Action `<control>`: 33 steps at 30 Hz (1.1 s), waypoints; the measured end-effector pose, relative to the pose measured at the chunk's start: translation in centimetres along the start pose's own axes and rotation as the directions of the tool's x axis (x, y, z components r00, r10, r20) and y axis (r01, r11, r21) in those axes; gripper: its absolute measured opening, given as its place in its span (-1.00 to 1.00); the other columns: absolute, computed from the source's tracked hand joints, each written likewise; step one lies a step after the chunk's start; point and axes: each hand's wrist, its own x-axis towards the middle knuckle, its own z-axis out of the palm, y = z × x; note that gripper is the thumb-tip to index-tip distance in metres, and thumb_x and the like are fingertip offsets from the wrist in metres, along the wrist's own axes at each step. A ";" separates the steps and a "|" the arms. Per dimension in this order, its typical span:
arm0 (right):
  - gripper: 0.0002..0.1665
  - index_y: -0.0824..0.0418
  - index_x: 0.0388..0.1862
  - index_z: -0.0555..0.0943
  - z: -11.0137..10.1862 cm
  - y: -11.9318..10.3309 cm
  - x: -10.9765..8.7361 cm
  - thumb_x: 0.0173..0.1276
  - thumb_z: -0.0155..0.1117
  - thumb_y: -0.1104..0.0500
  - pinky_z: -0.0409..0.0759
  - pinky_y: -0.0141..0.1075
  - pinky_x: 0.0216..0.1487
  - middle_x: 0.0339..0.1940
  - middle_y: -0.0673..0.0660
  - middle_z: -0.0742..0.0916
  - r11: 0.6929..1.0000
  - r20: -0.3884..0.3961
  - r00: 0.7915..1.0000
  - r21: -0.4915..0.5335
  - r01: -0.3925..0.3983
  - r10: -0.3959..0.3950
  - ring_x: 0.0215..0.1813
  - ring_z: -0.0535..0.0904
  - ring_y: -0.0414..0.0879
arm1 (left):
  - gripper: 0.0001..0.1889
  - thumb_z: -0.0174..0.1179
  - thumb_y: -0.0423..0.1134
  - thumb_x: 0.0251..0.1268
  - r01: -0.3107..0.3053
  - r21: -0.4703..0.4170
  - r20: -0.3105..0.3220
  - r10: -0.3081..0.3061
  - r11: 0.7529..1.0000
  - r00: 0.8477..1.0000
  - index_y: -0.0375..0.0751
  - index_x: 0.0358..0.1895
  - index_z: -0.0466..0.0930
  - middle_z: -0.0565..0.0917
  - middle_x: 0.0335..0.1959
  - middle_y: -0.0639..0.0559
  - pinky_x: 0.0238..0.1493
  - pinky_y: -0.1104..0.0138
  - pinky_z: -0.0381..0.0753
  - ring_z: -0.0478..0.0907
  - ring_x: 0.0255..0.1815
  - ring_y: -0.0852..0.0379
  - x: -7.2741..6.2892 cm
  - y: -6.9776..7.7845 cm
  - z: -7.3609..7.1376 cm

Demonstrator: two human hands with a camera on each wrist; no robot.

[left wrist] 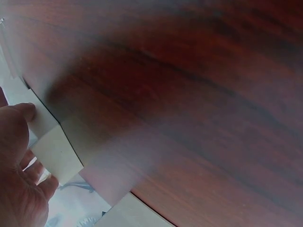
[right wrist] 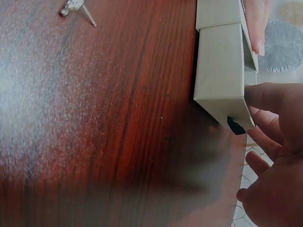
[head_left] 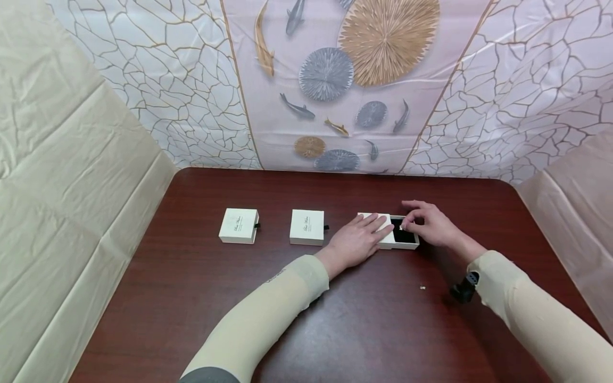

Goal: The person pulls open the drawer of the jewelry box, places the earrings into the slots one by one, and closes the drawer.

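Note:
My left hand [head_left: 355,240] lies with its fingers spread over the white sleeve of a partly pulled-out drawer box [head_left: 386,242]. In the left wrist view, the thumb [left wrist: 27,111] rests along the side of this box. My right hand [head_left: 433,226] reaches over the box's drawer [right wrist: 220,71], thumb and forefinger curled together above its black lining [head_left: 405,236]. A small white piece [head_left: 401,227] shows at those fingertips; its kind cannot be made out. The drawer's black pull tab [right wrist: 236,126] sticks out at its end. A stud earring [right wrist: 74,6] lies on the table.
Two more white boxes with black tabs stand to the left, one in the middle [head_left: 306,227] and one farther left [head_left: 239,226], both closed. The dark red wooden table [head_left: 335,324] meets a patterned cloth [head_left: 196,106] at its back edge.

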 end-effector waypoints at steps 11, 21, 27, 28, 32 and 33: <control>-0.86 0.19 -0.35 0.74 -0.1 -0.7 -0.3 0.43 0.40 0.35 0.08 0.45 0.53 0.45 0.51 0.54 0.997 -0.008 1.000 -0.082 0.014 -0.015 0.60 0.18 0.55 | -0.36 0.03 0.08 0.73 -0.004 0.009 -0.026 0.004 1.000 1.000 0.16 0.74 0.17 0.24 0.72 0.07 0.66 0.15 0.24 0.13 0.73 0.08 0.0 -0.1 0.1; -0.80 0.05 -0.46 0.67 -0.4 -1.9 0.2 0.32 0.46 0.28 -0.05 0.55 0.54 0.39 0.44 0.62 0.954 0.012 0.995 -0.284 0.098 -0.098 0.56 0.31 0.46 | -0.36 -0.01 0.09 0.74 0.000 0.006 -0.005 0.000 1.000 1.000 0.16 0.75 0.14 0.19 0.74 0.08 0.67 0.15 0.22 0.09 0.75 0.08 0.0 0.0 0.2; -0.73 0.02 -0.53 0.64 -0.4 -2.5 0.4 0.32 0.54 0.19 -0.01 0.53 0.54 0.38 0.42 0.64 0.923 0.044 0.994 -0.371 0.108 -0.099 0.54 0.35 0.43 | -0.36 -0.01 0.09 0.74 -0.001 0.009 -0.013 0.001 1.000 1.000 0.16 0.74 0.15 0.21 0.73 0.08 0.67 0.15 0.23 0.11 0.74 0.08 0.0 0.0 0.1; -0.72 0.02 -0.54 0.64 -0.4 -2.5 0.4 0.31 0.55 0.19 0.00 0.53 0.54 0.38 0.42 0.64 0.922 0.044 0.994 -0.372 0.107 -0.097 0.54 0.35 0.43 | -0.36 -0.01 0.09 0.74 -0.002 0.009 -0.014 0.002 1.000 1.000 0.16 0.74 0.15 0.22 0.73 0.07 0.67 0.15 0.23 0.11 0.74 0.08 0.0 0.0 0.1; -0.73 0.02 -0.53 0.63 -0.4 -2.2 0.4 0.29 0.52 0.24 0.02 0.55 0.52 0.37 0.42 0.64 0.939 0.037 0.994 -0.326 0.106 -0.099 0.54 0.35 0.46 | -0.36 -0.01 0.09 0.74 -0.003 0.004 -0.013 0.003 1.000 1.000 0.15 0.74 0.15 0.21 0.73 0.07 0.67 0.14 0.23 0.10 0.74 0.07 0.0 0.0 0.2; -0.73 0.02 -0.53 0.63 -0.4 -2.1 0.4 0.28 0.51 0.26 0.05 0.54 0.51 0.37 0.43 0.64 0.946 0.032 0.994 -0.305 0.110 -0.105 0.53 0.35 0.47 | -0.36 -0.01 0.09 0.75 -0.003 0.003 -0.012 0.003 1.000 1.000 0.15 0.75 0.14 0.21 0.74 0.07 0.67 0.14 0.23 0.10 0.75 0.07 0.0 0.0 0.2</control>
